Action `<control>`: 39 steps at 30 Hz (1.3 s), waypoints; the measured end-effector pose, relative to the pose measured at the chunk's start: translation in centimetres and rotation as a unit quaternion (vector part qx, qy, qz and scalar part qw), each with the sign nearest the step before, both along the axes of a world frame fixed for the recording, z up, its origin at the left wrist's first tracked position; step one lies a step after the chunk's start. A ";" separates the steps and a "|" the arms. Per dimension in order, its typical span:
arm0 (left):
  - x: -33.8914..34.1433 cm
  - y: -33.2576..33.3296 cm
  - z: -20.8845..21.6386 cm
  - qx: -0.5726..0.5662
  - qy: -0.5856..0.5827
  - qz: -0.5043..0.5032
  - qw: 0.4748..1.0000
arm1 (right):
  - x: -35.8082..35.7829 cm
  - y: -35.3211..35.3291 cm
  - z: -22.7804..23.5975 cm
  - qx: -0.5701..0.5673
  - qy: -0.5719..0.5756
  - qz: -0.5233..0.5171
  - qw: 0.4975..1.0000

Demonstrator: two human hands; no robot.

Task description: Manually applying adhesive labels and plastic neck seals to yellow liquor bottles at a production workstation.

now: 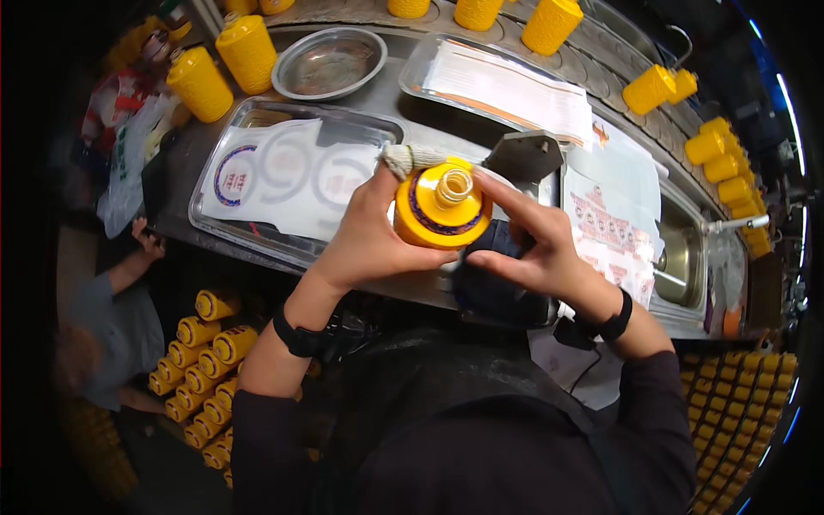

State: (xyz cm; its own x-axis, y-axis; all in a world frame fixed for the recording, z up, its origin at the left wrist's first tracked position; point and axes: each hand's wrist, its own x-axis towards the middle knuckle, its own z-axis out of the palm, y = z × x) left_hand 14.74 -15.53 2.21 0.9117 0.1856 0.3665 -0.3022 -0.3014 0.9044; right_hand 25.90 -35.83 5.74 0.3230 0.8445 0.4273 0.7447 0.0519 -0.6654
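Observation:
A yellow bottle [417,225] with a clear, open neck is tilted toward me above the worktop's front edge. Round its shoulder runs a dark purple patterned ring. My left hand [369,232] grips the bottle from the left, thumb along its lower side. A finger wrapped in whitish cloth [416,158] lies across the far side. My right hand [541,245] meets the bottle's right side with the index fingertip at the shoulder and the thumb by the lower edge. Beyond it stands a dark angular block [525,156]. Below the bottle is a dark, rounded object [498,275], partly covered.
At left, a metal tray [199,202] holds decal sheets [287,172] with rings. Behind are a metal bowl [330,64] and a tray [414,75] of paper strips. Yellow bottles [199,84] line a conveyor; more are stacked [206,360] lower left, near another person [120,318]. A sink [682,257] is right.

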 end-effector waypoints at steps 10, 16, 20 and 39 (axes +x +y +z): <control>-0.8 -2.2 -2.8 -0.079 -0.055 0.015 0.995 | -0.9 0.0 -1.3 0.024 -0.006 -0.041 0.999; -1.2 -2.5 -4.5 0.007 -0.060 0.041 0.997 | -4.1 -1.0 -2.2 0.071 -0.201 -0.084 0.973; -1.3 -2.5 -4.8 0.100 -0.047 0.071 0.991 | -6.2 -1.0 -2.5 0.011 -0.213 -0.062 0.975; 2.4 -6.2 3.2 -0.455 0.166 -0.215 0.848 | -4.0 -7.5 -2.9 -0.029 0.027 -0.108 0.993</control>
State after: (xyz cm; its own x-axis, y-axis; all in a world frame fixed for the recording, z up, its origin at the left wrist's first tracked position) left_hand 17.13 -21.70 5.42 0.9916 -0.1222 -0.0413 0.1106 0.6408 0.7597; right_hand 21.91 -43.30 2.81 0.5201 0.7760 0.3568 0.6975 -0.1449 -0.7018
